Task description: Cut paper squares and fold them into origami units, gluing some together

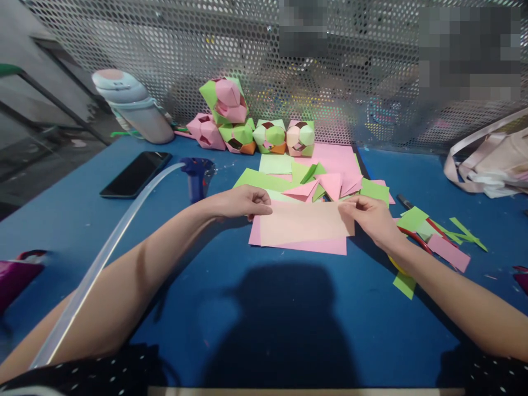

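Observation:
A peach paper strip (307, 223) is stretched between my two hands over the blue table. My left hand (247, 202) pinches its upper left corner. At the upper right corner, my right hand (369, 214) grips the paper between thumb and fingers. Under the strip lies a pink paper sheet (330, 246), showing along the lower and left edges. Just behind my hands is a heap of folded pink and green paper pieces (330, 184) on flat sheets. Scissors with red handles (416, 240) lie beside my right wrist, partly covered by paper scraps.
Several folded paper balls (268, 137) stand against a perforated metal panel (256, 66). At left are a phone (136, 174), a pale bottle (140, 113) and a blue glue gun (196, 179) with a long clear glue stick. A bag (495, 154) sits far right.

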Available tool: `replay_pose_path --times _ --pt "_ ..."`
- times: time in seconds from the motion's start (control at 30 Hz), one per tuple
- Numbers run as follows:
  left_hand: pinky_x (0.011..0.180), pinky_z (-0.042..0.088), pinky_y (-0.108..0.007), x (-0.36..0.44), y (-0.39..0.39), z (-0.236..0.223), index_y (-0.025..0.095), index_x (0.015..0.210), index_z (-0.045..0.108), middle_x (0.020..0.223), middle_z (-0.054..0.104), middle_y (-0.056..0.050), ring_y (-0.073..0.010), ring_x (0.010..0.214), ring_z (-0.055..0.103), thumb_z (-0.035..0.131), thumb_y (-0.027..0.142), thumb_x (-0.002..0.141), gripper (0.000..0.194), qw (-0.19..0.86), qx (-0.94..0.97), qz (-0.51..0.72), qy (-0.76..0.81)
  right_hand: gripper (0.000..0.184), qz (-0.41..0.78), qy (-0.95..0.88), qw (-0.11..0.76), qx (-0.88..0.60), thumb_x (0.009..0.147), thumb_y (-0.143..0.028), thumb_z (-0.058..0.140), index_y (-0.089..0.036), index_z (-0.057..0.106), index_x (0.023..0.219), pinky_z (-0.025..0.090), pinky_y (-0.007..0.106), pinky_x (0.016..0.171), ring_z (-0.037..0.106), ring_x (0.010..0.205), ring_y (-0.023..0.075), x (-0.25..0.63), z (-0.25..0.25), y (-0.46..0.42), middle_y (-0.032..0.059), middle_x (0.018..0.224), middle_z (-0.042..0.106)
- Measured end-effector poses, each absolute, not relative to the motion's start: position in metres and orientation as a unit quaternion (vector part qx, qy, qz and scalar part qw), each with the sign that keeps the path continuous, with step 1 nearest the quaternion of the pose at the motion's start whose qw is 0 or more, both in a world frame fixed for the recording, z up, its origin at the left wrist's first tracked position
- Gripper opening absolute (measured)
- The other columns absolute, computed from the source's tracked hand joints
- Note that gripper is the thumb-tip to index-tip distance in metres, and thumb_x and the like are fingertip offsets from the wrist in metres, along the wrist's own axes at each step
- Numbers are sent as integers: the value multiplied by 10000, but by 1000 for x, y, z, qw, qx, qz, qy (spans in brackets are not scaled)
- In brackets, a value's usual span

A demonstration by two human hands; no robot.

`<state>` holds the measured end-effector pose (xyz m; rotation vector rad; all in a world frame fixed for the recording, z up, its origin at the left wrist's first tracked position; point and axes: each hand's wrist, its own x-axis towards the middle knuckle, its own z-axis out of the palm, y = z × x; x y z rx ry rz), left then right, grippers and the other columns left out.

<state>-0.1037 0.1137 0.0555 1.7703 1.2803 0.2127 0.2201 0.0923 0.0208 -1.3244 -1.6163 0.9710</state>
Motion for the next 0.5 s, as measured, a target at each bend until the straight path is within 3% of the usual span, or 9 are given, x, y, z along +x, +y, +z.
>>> replay_pose_path --times 0.1,0.2,0.33,0.4,0.5 --pt "522 387 -222 -111 119 55 178 850 576 696 552 14 -124 587 521 628 401 733 257 425 725 76 537 208 322 -635 439 -548 778 -399 661 -201 707 822 459 298 678 600 755 166 231 22 92 19 835 694" --pt "547 418 -237 -118 123 57 180 878 591 696 577 3 -140 603 538 587 401 757 252 369 737 66 563 216 339 -597 453 -568 772 -414 670 -204 695 817 456 275 588 590 667 149 244 27 89 15 782 683" --pt "759 473 -342 -113 118 60 149 914 622 878 631 -80 -221 829 590 526 401 814 288 141 786 109 591 241 381 -534 469 -592 735 -431 710 -216 691 843 477 260 514 593 607 143 262 32 77 19 764 683" --pt "899 441 -397 -100 109 59 142 980 622 1026 618 -118 -257 1005 563 499 410 857 319 56 830 158 532 258 384 -506 476 -608 704 -423 740 -210 698 844 481 247 497 599 606 142 272 33 71 23 772 687" --pt "963 418 -399 -75 89 50 164 1047 611 1236 546 -144 -264 1144 506 548 439 860 338 51 916 157 366 285 404 -456 499 -617 653 -395 785 -198 698 840 484 246 498 611 618 151 285 34 64 26 781 690"
